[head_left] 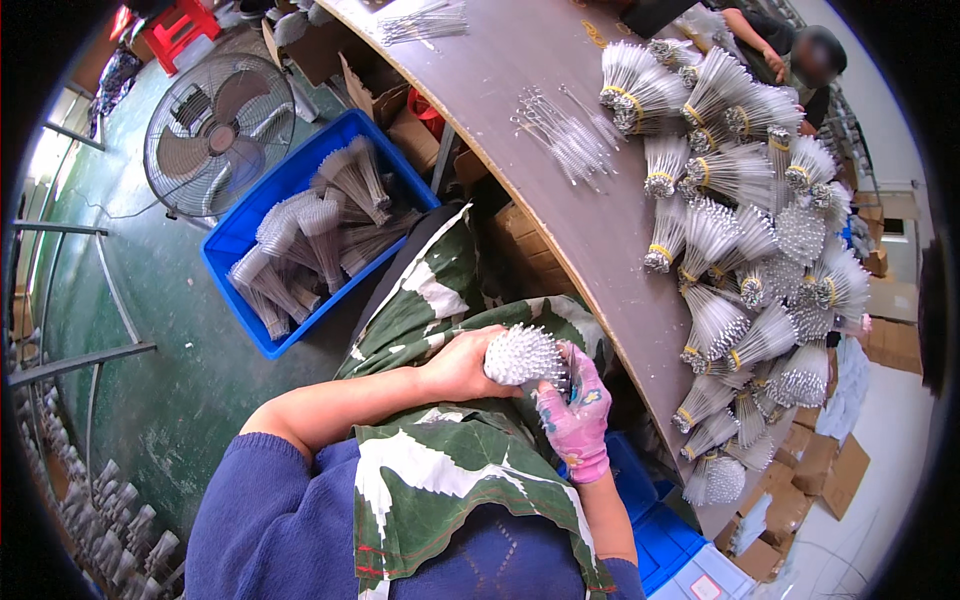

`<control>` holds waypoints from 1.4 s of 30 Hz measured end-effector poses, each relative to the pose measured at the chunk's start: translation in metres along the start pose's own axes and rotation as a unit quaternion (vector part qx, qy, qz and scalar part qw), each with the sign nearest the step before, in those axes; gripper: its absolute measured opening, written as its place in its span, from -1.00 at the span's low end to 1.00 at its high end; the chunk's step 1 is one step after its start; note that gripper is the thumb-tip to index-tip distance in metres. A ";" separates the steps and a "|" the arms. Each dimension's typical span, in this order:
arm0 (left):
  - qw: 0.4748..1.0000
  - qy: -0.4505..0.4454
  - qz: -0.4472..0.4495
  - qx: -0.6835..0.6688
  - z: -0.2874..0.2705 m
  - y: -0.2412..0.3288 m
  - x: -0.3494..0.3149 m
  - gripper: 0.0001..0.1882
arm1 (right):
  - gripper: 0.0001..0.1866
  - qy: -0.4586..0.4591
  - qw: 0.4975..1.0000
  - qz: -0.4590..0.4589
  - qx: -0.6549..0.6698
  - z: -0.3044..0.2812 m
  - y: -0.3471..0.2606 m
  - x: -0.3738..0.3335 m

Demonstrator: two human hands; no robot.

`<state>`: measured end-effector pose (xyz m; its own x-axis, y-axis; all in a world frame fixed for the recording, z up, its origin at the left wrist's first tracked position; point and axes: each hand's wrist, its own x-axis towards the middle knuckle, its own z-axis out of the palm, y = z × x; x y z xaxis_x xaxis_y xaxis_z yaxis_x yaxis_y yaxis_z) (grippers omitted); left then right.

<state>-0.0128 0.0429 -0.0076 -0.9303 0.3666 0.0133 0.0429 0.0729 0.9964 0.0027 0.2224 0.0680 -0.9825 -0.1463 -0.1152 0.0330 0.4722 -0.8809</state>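
Both grips clasp a rounded white bristly brush bundle [525, 355]: bare left hand [462, 367], pink-gloved right hand [575, 415].

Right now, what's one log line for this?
left hand: on brush bundle | right hand: pink glove, gripping bundle | table: more bundles

This is a small workshop where wire brushes are bundled by hand. A long brown worktable [560, 190] carries dozens of banded brush bundles [740, 250], with loose brushes [565, 135] beside them. Left of the table, a blue crate [240, 240] on the green floor [170, 390] holds more bundles, and a floor fan [218, 133] stands just beyond it. Cardboard boxes [385, 95] sit under the table, others at its right end. Another person [790, 45] works at the far side.
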 end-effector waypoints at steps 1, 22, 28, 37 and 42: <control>0.999 -0.027 -0.024 -0.019 0.000 -0.002 -0.001 -0.47 | -0.50 -0.001 1.000 0.020 0.022 -0.001 -0.005 0.000; 0.861 -0.073 -0.231 -0.447 0.002 0.026 0.003 -0.53 | -0.59 0.063 0.955 0.137 0.255 -0.003 -0.004 0.001; 0.863 -0.069 -0.241 -0.439 0.000 0.028 0.000 -0.52 | -0.57 0.039 0.953 0.145 0.263 -0.001 -0.010 0.003; 0.877 -0.094 -0.203 -0.425 0.005 0.021 -0.001 -0.47 | -0.63 0.052 0.962 0.074 0.257 0.002 0.002 0.003; 0.864 -0.100 -0.219 -0.441 0.004 0.020 -0.003 -0.42 | -0.73 0.026 0.984 0.054 0.170 -0.002 -0.007 0.001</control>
<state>-0.0074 0.0472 0.0123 -0.7016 0.6430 -0.3071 -0.6739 -0.4587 0.5792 0.0013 0.2210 0.0748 -0.9776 -0.0618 -0.2013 0.1891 0.1623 -0.9684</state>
